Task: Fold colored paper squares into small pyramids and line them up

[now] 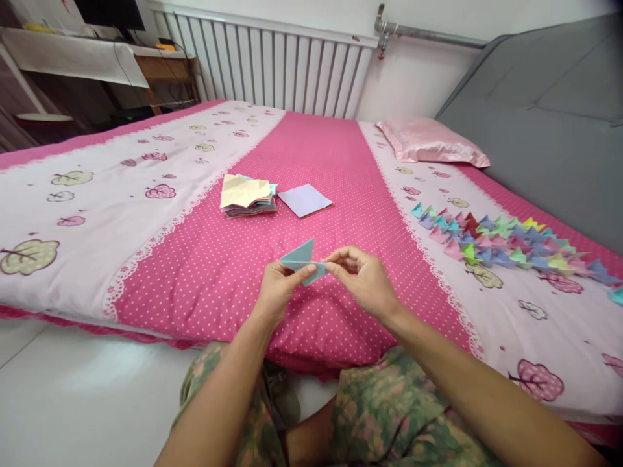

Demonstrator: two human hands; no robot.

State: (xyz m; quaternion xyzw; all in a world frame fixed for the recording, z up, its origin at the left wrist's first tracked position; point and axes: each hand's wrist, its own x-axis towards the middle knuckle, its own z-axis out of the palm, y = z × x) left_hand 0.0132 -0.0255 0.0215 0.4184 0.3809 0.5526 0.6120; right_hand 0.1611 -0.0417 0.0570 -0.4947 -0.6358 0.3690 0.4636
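Note:
Both hands hold a light blue folded paper piece above the near edge of the pink bed. My left hand pinches its left side with fingers closed. My right hand pinches its right end, fingers curled. A stack of coloured paper squares with a cream sheet on top lies further back on the bed. Beside it on the right lies a single lilac sheet.
A long cluster of several folded paper pieces in mixed colours lies on the bed at the right. A pink pillow rests against the grey headboard. A white radiator stands behind the bed, a desk at far left.

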